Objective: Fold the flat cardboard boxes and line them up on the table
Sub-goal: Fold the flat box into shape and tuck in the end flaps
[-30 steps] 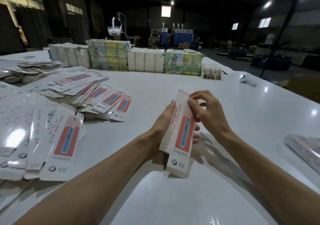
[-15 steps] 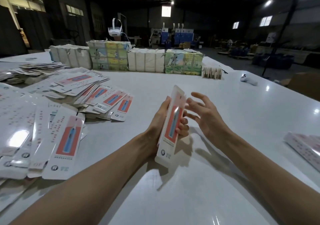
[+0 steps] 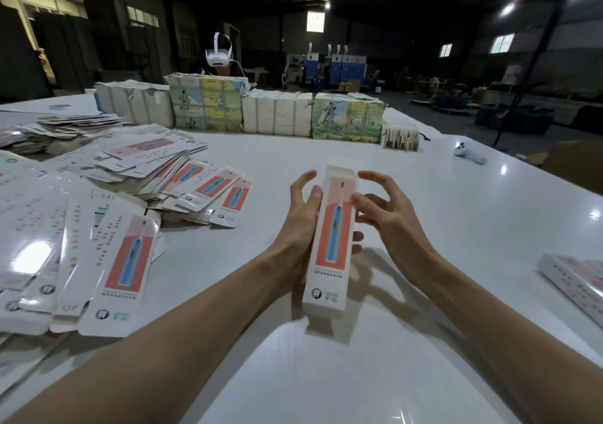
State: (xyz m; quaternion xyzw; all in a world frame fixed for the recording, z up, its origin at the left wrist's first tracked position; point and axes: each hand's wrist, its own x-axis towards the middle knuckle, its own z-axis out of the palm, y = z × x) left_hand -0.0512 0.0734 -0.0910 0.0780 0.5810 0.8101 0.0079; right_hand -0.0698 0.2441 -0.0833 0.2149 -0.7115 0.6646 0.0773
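Observation:
A long white box (image 3: 332, 227) with a red panel and a blue toothbrush picture is held upright above the white table (image 3: 440, 201), opened into a tube with its top flaps loose. My left hand (image 3: 300, 224) grips its left side, thumb along the edge and fingers wrapped behind. My right hand (image 3: 388, 214) is at the box's right side with fingers spread and curved, the thumb touching the right edge. Flat unfolded boxes (image 3: 124, 260) of the same print lie fanned out at the left.
A larger heap of flat boxes (image 3: 146, 169) spreads over the table's left. Wrapped paper bundles (image 3: 208, 107) line the far edge, with a small card stack (image 3: 399, 136) and a white controller (image 3: 470, 156) beyond. Folded boxes (image 3: 574, 276) lie at the right edge.
The box has turned from edge-on to face me and popped from flat into a tube. My right hand let go, opened, then came back to the box's right side.

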